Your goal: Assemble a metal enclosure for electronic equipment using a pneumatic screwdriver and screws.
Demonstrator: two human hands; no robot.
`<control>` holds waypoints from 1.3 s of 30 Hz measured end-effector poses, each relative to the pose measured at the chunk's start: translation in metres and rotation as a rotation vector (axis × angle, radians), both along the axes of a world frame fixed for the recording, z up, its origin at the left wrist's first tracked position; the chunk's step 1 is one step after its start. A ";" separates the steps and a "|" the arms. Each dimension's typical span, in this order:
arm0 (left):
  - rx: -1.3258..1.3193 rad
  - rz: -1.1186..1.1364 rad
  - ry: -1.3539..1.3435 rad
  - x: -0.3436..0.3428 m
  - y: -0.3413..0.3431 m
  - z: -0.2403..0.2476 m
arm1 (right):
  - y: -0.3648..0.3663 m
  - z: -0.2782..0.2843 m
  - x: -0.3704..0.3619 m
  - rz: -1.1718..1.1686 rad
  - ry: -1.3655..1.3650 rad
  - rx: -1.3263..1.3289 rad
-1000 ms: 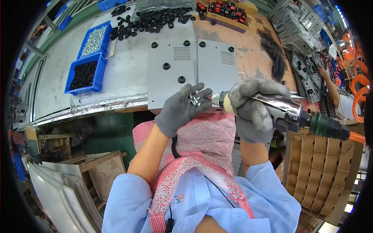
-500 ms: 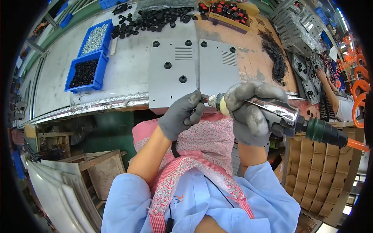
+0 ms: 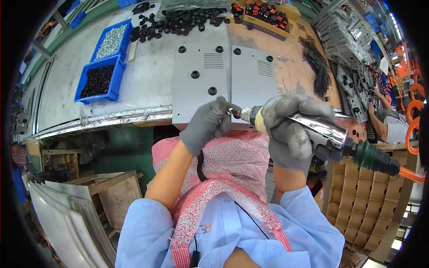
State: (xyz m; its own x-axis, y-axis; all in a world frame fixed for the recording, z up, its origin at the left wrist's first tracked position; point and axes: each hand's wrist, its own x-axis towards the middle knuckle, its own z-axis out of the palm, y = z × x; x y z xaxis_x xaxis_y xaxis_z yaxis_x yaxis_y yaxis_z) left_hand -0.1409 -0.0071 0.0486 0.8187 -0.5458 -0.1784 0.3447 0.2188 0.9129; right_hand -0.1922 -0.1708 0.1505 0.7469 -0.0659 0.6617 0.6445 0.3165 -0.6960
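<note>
Currently: right hand (image 3: 292,129) wrapping tightly round air driver (image 3: 325,130), long axis pointing leftward; left hand (image 3: 205,123) — nearer driver's tip (image 3: 246,114) — pinching small fastener (image 3: 230,111) just beside it.

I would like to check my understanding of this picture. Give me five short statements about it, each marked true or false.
1. The right hand holds a shiny power tool. True.
2. The left hand is far from the tool's tip. False: it is close beside it.
3. Two grey panels lie side by side. True.
4. Both blue bins hold black parts. False: the farther bin holds silver ones.
5. Loose black parts lie beyond the panels. True.
</note>
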 end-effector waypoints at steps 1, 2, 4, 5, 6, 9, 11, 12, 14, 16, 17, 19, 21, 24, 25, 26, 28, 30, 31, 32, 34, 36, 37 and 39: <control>0.133 0.090 -0.103 0.006 0.003 -0.002 | 0.000 0.001 0.000 -0.019 0.016 0.010; 0.265 0.181 -0.206 0.012 0.005 -0.005 | 0.000 0.001 -0.001 -0.037 0.032 0.021; 0.873 0.434 -0.638 0.027 0.004 -0.016 | -0.002 0.001 0.002 -0.035 0.027 0.052; 1.179 0.559 -0.852 0.034 0.003 -0.019 | 0.000 0.002 0.001 -0.040 0.059 0.057; 1.187 0.502 -0.805 0.039 0.003 -0.021 | 0.003 0.005 0.000 -0.046 0.090 0.062; 1.097 0.362 -0.799 0.045 0.008 -0.026 | 0.006 0.004 0.004 -0.011 0.095 0.045; 1.003 0.331 -0.817 0.038 0.008 -0.026 | 0.004 0.000 0.006 0.000 0.097 0.023; 0.955 0.317 -0.825 0.032 0.009 -0.025 | 0.003 -0.001 0.006 -0.001 0.111 0.014; 0.967 0.232 -0.839 0.018 0.013 -0.022 | 0.002 -0.008 0.007 -0.001 0.138 0.019; 0.954 0.229 -0.956 0.007 0.017 -0.024 | 0.004 -0.013 0.011 0.001 0.152 0.041; 0.968 0.196 -0.975 0.005 0.018 -0.024 | 0.006 -0.015 0.013 -0.007 0.165 0.022; 0.996 0.134 -1.016 0.004 0.016 -0.020 | 0.008 -0.021 0.017 -0.021 0.186 -0.016; 0.994 0.137 -1.028 0.005 0.017 -0.023 | 0.013 -0.029 0.022 0.010 0.225 0.000; 0.983 0.147 -1.027 0.005 0.017 -0.024 | 0.021 -0.039 0.028 -0.043 0.352 -0.048; 0.977 0.152 -1.024 0.005 0.017 -0.023 | 0.022 -0.042 0.030 -0.053 0.364 -0.073; 0.988 0.158 -1.003 0.005 0.016 -0.021 | 0.021 -0.047 0.031 -0.062 0.375 -0.098; 1.009 0.172 -0.959 0.004 0.014 -0.018 | 0.022 -0.048 0.032 -0.077 0.373 -0.147; 0.991 0.136 -1.000 0.006 0.011 -0.023 | 0.018 -0.052 0.034 -0.061 0.342 -0.250; 0.983 0.120 -1.023 0.008 0.011 -0.023 | 0.016 -0.052 0.037 -0.040 0.309 -0.294; 0.990 0.126 -1.028 0.009 0.009 -0.025 | 0.015 -0.054 0.039 -0.021 0.275 -0.337; 1.005 0.137 -1.044 0.011 0.007 -0.028 | 0.015 -0.057 0.046 0.015 0.240 -0.336; 0.998 0.130 -1.035 0.011 0.008 -0.031 | 0.023 -0.056 0.043 0.005 0.336 -0.197; 0.994 0.129 -1.035 0.012 0.008 -0.031 | 0.029 -0.053 0.041 -0.013 0.411 -0.092; 0.986 0.124 -1.042 0.013 0.007 -0.030 | 0.029 -0.055 0.044 -0.037 0.331 -0.128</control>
State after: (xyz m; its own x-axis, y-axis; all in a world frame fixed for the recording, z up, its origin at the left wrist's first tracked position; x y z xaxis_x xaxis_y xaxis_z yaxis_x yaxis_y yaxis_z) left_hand -0.1278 -0.0001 0.0185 0.8414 -0.4716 0.2640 -0.5354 -0.6602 0.5268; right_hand -0.1483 -0.1415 0.0958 0.9207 -0.0288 0.3892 0.3871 0.1938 -0.9014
